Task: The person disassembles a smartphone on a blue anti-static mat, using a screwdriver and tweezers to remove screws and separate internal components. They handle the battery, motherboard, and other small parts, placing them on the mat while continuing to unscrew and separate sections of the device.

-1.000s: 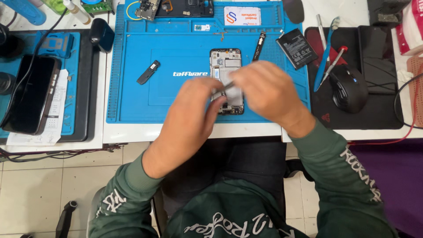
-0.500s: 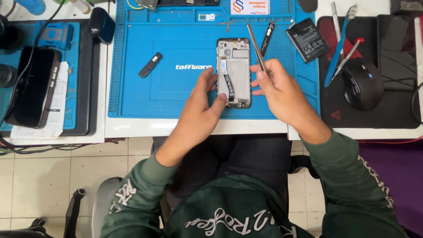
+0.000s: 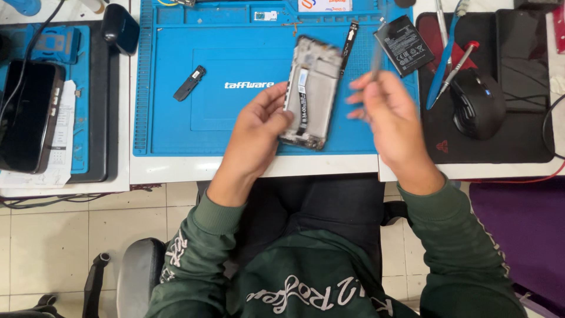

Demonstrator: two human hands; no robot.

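The left hand fingers are gripping the opened grey phone frame by its left edge above the blue silicone mat, while the blurred right hand is pinching a thin metal tool just beside it.

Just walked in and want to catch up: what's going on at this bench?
A person seated at the bench holds an opened phone frame in the left hand, tilted above the blue work mat. The right hand grips a thin tool, blurred, beside the frame. A loose battery and a small black part lie on the mat.
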